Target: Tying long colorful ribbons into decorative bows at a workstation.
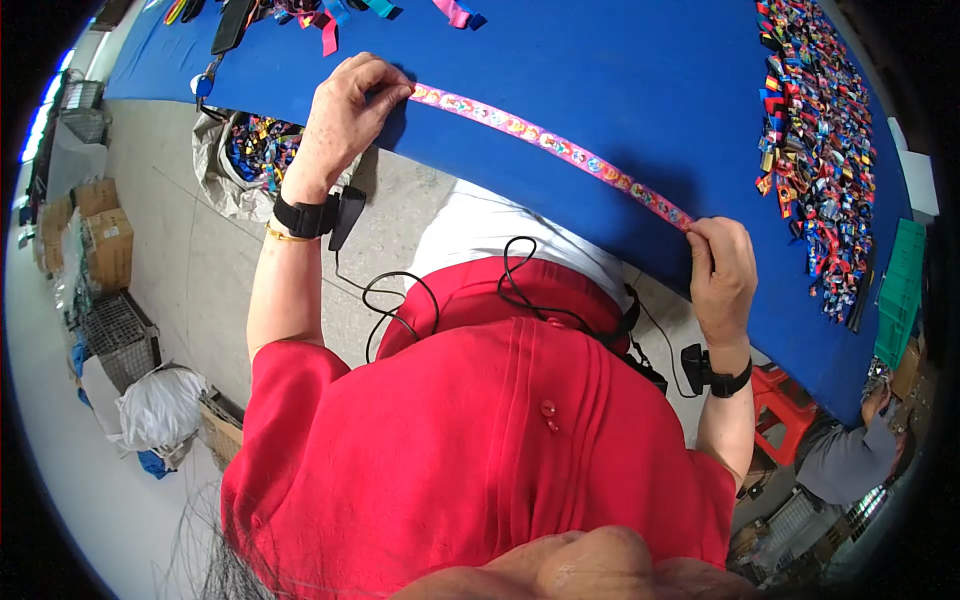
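A pink ribbon strap with a row of small colourful printed figures stretches between my hands over the blue-covered table. My left hand pinches its far left end between thumb and fingertips. At the nearer right end, my right hand grips the strap the same way. The strap runs nearly straight, slanting down to the right, and casts a shadow on the cloth. Both wrists carry black bands with small black devices.
Many multicoloured straps lie heaped along the table's right side. More straps lie at the far left edge. Below stands a white sack of colourful pieces. Black cables hang near my waist. A red stool and another person are at lower right.
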The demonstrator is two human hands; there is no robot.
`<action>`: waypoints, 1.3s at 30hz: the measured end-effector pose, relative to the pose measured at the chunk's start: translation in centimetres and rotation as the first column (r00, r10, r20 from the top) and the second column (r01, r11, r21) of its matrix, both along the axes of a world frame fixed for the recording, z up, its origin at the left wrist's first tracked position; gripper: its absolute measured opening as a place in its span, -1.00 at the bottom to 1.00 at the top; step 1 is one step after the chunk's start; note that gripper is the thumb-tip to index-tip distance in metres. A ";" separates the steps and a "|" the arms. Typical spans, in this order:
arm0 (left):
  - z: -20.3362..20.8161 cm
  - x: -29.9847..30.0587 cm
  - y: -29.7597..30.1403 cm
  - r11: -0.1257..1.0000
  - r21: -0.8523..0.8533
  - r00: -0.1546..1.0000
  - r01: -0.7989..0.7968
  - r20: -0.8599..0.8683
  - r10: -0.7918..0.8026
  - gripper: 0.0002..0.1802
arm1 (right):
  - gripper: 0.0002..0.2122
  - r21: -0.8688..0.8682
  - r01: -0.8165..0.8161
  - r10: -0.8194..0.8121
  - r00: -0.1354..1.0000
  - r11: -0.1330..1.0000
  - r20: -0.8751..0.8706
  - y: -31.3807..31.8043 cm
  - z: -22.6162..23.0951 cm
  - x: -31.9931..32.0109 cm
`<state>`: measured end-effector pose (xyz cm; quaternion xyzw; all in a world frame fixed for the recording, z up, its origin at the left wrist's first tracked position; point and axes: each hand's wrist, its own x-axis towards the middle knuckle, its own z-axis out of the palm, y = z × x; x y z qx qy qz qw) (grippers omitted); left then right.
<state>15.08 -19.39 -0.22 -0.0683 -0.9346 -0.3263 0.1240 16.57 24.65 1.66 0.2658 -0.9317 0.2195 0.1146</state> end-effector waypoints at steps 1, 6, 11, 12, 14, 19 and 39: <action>0.0 0.0 -0.1 0.999 0.033 1.000 -0.017 -0.016 0.017 -0.90 | -0.89 0.000 -0.002 0.002 1.000 1.000 -0.002 0.2 0.1 0.1; -0.3 0.1 -0.5 0.998 -0.022 0.998 -0.060 -0.008 0.060 -0.88 | -0.91 0.011 0.075 -0.075 0.997 0.997 0.001 1.4 0.2 0.9; -0.5 0.0 -0.4 0.995 -0.053 0.996 -0.083 -0.029 0.082 -0.88 | -0.93 0.048 0.120 -0.119 0.993 0.992 -0.025 2.1 0.2 1.6; -0.6 0.0 -0.3 0.996 -0.029 0.996 -0.088 -0.038 0.087 -0.88 | -0.93 0.060 0.129 -0.127 0.991 0.990 -0.036 2.2 0.2 1.7; -0.5 0.0 -0.3 0.996 -0.007 0.995 -0.092 -0.044 0.091 -0.89 | -0.93 0.063 0.141 -0.138 0.989 0.988 -0.049 2.2 0.1 1.9; -0.2 0.2 0.1 0.993 -0.018 0.992 -0.121 -0.031 0.120 -0.89 | -0.92 0.077 0.154 -0.148 0.986 0.985 -0.079 2.2 -0.1 2.1; 1.3 1.6 1.4 0.995 0.084 0.998 -0.057 -0.031 0.060 -0.90 | -0.95 0.133 0.168 -0.165 0.986 0.977 -0.028 0.0 2.0 0.5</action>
